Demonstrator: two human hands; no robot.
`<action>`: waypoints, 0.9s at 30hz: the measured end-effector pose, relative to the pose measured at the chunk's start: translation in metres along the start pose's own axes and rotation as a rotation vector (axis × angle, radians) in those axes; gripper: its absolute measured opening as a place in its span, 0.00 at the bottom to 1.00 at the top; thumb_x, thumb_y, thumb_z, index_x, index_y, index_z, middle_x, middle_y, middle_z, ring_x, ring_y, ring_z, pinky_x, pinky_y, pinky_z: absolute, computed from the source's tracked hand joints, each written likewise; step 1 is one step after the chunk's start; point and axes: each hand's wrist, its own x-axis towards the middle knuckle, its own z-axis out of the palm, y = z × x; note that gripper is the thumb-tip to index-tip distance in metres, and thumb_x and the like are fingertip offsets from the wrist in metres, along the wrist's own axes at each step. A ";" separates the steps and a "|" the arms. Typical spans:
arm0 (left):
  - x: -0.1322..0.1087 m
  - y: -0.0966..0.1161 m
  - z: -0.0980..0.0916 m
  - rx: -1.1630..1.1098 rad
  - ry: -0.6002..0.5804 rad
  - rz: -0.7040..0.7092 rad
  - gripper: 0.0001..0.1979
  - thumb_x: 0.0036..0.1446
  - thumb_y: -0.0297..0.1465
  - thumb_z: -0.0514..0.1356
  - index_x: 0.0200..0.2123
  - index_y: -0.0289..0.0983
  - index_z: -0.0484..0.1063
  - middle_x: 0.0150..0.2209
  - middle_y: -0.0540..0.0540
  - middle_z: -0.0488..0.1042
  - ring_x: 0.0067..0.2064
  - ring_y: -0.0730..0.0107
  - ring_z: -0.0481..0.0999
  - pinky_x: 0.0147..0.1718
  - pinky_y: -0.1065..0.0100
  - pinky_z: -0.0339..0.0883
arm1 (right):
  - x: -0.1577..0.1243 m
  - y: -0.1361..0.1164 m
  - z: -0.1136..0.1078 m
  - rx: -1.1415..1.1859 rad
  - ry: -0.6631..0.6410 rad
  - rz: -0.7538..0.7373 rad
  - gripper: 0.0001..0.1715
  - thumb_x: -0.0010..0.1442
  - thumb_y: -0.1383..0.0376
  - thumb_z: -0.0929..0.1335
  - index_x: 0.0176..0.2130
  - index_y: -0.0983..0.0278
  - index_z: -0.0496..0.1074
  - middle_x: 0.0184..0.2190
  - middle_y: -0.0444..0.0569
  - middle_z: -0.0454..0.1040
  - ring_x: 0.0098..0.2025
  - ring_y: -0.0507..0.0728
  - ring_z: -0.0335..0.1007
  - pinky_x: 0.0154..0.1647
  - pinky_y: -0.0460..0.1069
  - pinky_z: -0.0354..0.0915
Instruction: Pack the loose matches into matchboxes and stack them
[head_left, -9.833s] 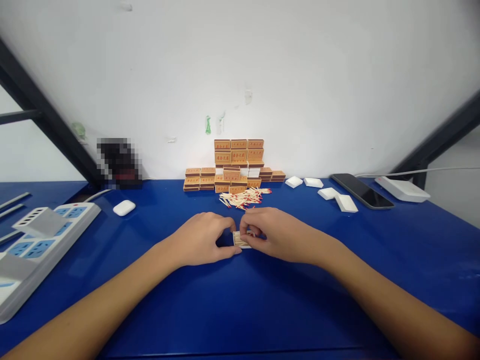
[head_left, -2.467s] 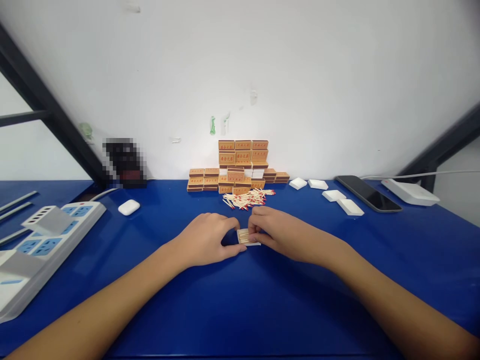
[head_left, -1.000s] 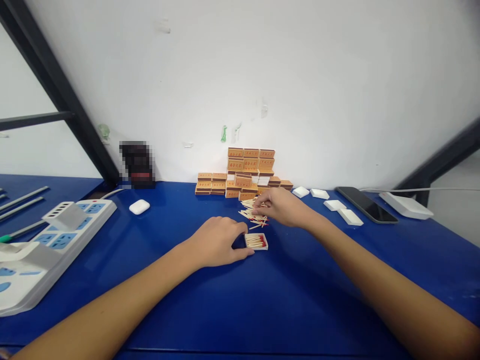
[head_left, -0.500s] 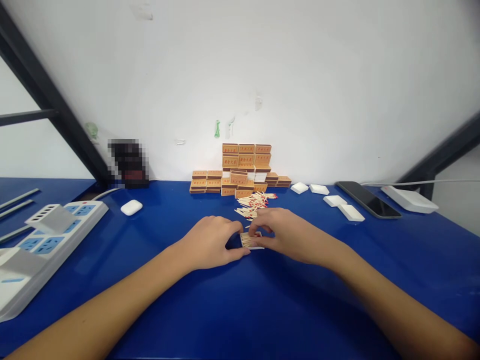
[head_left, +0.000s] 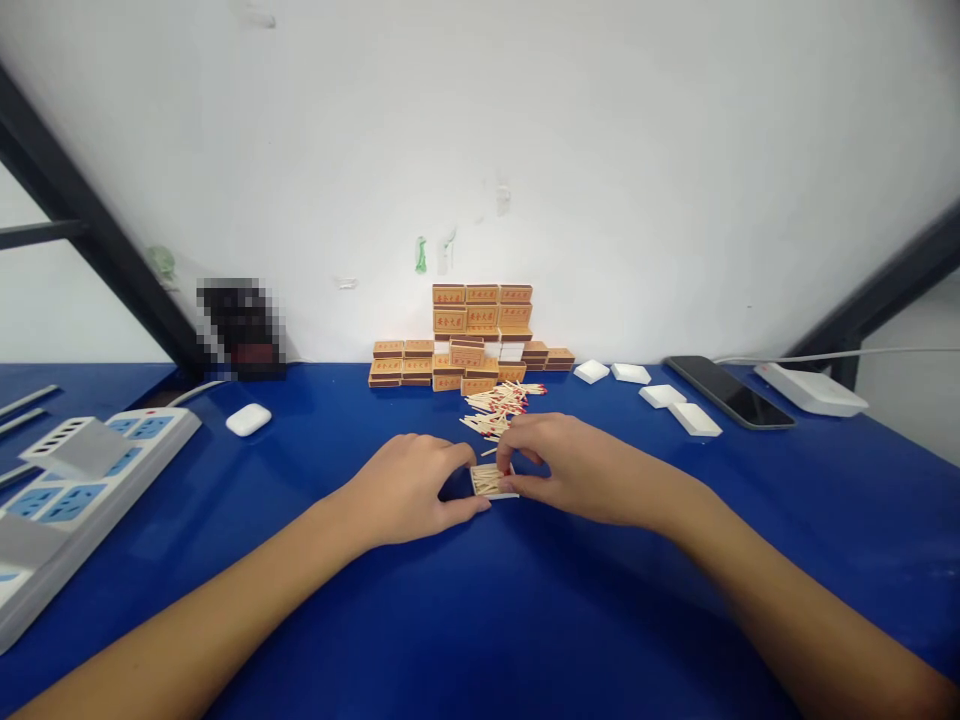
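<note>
Resting low on the smooth blue tabletop (head_left: 525, 620), both forearms come in from the bottom corners of the frame and meet just below its centre, where the small white cardboard tray (head_left: 491, 482) lies flat, packed with pale wooden sticks. The left hand (head_left: 409, 490) sits palm down with its knuckles arched; its thumb lies along the tray's near left corner and its curled forefinger hooks over the far side, so the fingers are clamped on the tray's left end. The right hand (head_left: 570, 470) mirrors it, wrist flat on the table, thumb and forefinger drawn together in a pinch over the tray's right end, the other fingers folded behind; whether a stick is caught under those tips cannot be told. Just above the hands lies a loose heap of red-tipped matches (head_left: 499, 402), and behind it, against the white wall, a stacked pile of orange matchboxes (head_left: 480, 335). Right of centre lie several empty white box trays (head_left: 679, 405) and a black phone (head_left: 727, 390); at the left edge lies a grey and blue power strip (head_left: 67, 490), with a white earbud case (head_left: 248, 419) near it.
</note>
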 end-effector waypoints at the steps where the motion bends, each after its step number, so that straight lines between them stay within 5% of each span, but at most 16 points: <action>1: 0.000 0.000 0.000 0.003 0.000 0.000 0.17 0.64 0.47 0.63 0.45 0.40 0.77 0.32 0.48 0.79 0.31 0.61 0.76 0.28 0.65 0.57 | -0.001 0.000 -0.001 0.003 -0.009 0.004 0.01 0.63 0.66 0.71 0.38 0.61 0.76 0.38 0.46 0.78 0.39 0.56 0.70 0.38 0.49 0.59; 27: -0.001 0.001 -0.001 0.028 -0.010 0.008 0.17 0.65 0.46 0.62 0.46 0.39 0.77 0.32 0.48 0.78 0.31 0.62 0.76 0.28 0.65 0.58 | 0.001 0.003 -0.006 -0.001 -0.018 -0.016 0.06 0.65 0.68 0.68 0.34 0.62 0.73 0.34 0.45 0.75 0.34 0.53 0.65 0.35 0.48 0.55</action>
